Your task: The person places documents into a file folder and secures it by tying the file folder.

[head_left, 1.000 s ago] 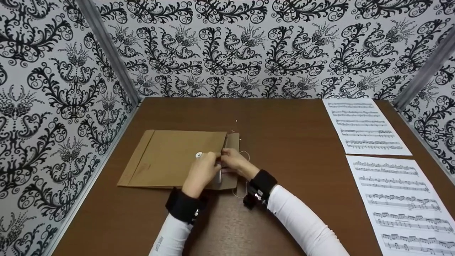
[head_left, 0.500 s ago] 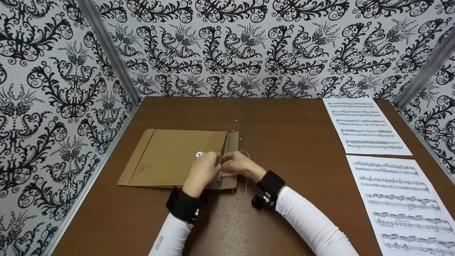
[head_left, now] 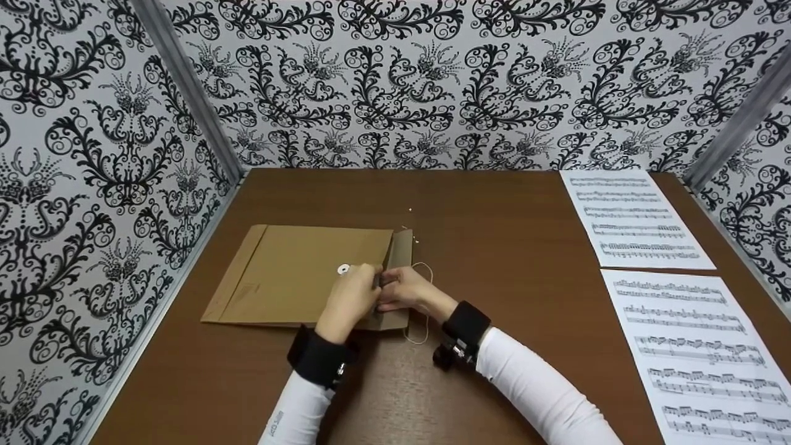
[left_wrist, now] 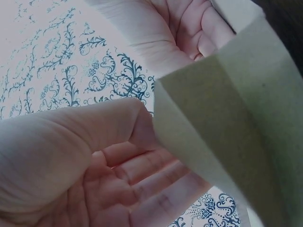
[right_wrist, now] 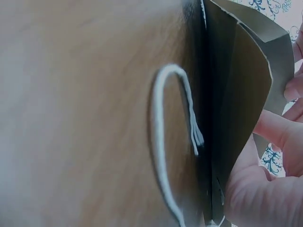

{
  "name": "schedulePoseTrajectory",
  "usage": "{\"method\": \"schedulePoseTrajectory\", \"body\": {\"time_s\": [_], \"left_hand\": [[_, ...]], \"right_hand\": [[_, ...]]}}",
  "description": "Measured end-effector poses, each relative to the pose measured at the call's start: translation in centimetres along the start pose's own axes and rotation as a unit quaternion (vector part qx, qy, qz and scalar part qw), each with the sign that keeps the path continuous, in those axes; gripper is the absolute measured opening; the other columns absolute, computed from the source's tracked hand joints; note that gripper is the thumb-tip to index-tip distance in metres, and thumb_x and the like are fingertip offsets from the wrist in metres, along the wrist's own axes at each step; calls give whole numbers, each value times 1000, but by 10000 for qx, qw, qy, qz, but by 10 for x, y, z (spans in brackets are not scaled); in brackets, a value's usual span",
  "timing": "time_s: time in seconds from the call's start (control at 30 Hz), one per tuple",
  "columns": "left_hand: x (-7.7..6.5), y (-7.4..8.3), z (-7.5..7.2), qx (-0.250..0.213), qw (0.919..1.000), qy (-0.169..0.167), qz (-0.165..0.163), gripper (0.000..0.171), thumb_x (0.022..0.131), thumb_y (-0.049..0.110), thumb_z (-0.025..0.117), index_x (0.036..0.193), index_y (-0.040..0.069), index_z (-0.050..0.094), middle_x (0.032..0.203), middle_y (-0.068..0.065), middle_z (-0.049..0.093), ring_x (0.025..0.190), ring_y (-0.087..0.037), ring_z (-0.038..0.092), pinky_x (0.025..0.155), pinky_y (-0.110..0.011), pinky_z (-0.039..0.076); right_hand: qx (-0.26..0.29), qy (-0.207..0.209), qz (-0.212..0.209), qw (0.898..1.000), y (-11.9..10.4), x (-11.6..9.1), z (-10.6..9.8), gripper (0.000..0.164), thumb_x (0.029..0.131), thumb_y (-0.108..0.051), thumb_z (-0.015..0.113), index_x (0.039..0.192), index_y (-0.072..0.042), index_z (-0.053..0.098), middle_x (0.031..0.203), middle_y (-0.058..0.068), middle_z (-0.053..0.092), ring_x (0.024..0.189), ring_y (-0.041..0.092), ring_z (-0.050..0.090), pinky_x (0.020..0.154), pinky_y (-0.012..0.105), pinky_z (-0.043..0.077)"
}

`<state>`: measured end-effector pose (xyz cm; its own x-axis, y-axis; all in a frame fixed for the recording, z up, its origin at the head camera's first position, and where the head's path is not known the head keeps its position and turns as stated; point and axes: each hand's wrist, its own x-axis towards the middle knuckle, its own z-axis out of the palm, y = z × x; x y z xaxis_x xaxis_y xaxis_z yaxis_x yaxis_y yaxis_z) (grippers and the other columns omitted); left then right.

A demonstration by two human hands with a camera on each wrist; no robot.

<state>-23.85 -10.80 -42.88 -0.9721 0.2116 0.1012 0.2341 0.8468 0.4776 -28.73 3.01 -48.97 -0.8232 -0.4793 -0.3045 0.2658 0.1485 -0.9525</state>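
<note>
A brown string-tie envelope (head_left: 290, 266) lies flat on the table, its opening towards the right and a white button (head_left: 343, 269) on its upper face. My left hand (head_left: 350, 296) pinches the edge of the upper panel at the opening. At that same opening is my right hand (head_left: 405, 289), fingers pointing left and bent over the flap (head_left: 401, 247). In the right wrist view its thumb (right_wrist: 274, 127) meets the edge of a brown panel (right_wrist: 241, 90). The fingertips are hidden, so I cannot tell what they hold. A pale string (right_wrist: 160, 132) curves beside the flap.
Two sheets of music (head_left: 636, 216) lie on the right side of the brown table (head_left: 507, 247), one above the other. Tiny white bits (head_left: 410, 209) lie behind the envelope. Patterned walls (head_left: 395, 93) enclose the back and sides.
My right hand has shifted slightly right and its fingers have spread a little at the opening. A grey strip seen there earlier is now mostly hidden. My left hand stays almost still.
</note>
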Motion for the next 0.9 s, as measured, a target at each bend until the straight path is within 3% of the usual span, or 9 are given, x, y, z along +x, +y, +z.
{"method": "schedulePoseTrajectory", "body": {"time_s": [0.13, 0.27, 0.37, 0.43, 0.6, 0.9], "left_hand": [[0, 1, -1, -129, 9999, -33, 54, 17, 83, -7, 65, 97, -2, 73, 100, -25, 76, 89, -40, 73, 74, -50, 58], [-1, 0, -1, -161, 9998, -5, 103, 20, 82, -8, 64, 100, -3, 74, 101, -25, 76, 88, -39, 73, 74, -49, 58], [-1, -1, -1, -140, 9999, -10, 93, 20, 83, -8, 65, 100, -3, 74, 100, -25, 76, 89, -39, 73, 74, -50, 58], [-1, -1, -1, -57, 9999, 14, 121, 21, 83, -8, 65, 102, -3, 74, 99, -25, 76, 88, -39, 74, 73, -49, 58], [-2, -2, -2, 40, 9998, 80, 170, 23, 81, -9, 65, 102, -4, 74, 96, -25, 76, 84, -39, 73, 68, -48, 56], [0, -4, -2, -58, 9997, 64, 230, 16, 81, -10, 64, 93, -3, 72, 92, -23, 76, 79, -35, 71, 63, -42, 53]], "right_hand": [[-50, -18, -22, 10000, 1, -1, 3, 52, 85, 12, 56, 137, 10, 56, 98, 6, 69, 77, 11, 68, 80, 32, 65], [-43, 4, -25, 10000, 0, -2, 6, 53, 83, 14, 54, 136, 11, 55, 94, 4, 68, 76, 11, 67, 81, 33, 65], [-72, 21, 16, 10000, -1, -3, 8, 54, 84, 14, 53, 137, 12, 54, 99, 7, 70, 77, 11, 68, 83, 34, 65], [-60, -10, 57, 10000, -2, -3, 9, 54, 87, 13, 53, 140, 11, 51, 109, 16, 72, 80, 12, 69, 85, 36, 64], [-7, -127, 98, 9999, -1, 0, 12, 54, 92, 11, 53, 146, 11, 45, 132, 30, 65, 90, 16, 72, 92, 41, 62], [47, -155, 99, 9998, 0, -1, 9, 53, 94, 9, 52, 146, 11, 46, 135, 31, 63, 100, 24, 75, 95, 43, 61]]}}
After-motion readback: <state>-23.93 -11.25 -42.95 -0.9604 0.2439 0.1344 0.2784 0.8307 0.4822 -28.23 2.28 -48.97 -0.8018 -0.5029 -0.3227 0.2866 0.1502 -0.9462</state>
